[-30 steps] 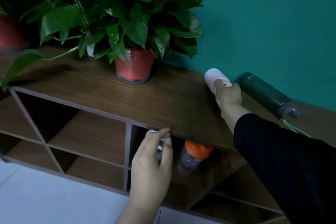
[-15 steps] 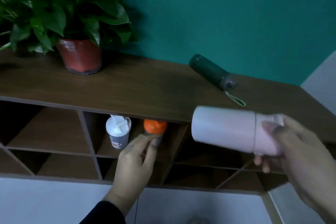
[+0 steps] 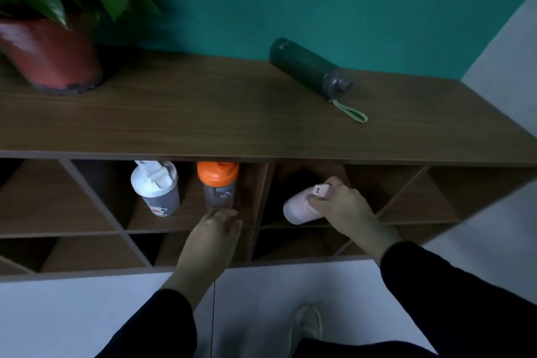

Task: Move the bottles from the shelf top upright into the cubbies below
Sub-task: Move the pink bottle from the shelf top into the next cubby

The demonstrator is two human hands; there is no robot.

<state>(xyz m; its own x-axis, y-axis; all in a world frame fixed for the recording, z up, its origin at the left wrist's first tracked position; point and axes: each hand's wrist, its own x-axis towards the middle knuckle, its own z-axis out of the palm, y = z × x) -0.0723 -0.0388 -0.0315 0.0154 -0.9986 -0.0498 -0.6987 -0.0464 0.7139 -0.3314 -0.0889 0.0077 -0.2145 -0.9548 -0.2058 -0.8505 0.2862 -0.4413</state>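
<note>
Half a second ago our right hand [image 3: 345,212] held the pink bottle [image 3: 302,208] out in front of the shelf; now the bottle is down inside a cubby [image 3: 308,183], tilted, our fingers wrapped around its lid end. Our left hand [image 3: 216,229] has moved just below the orange-lid bottle [image 3: 218,184], fingers loose and holding nothing. That bottle stands upright in the next cubby to the left, beside the white-lid bottle [image 3: 157,187]. The dark green bottle [image 3: 308,67] lies on its side on the shelf top [image 3: 203,113], far right of the plant pot [image 3: 49,58].
</note>
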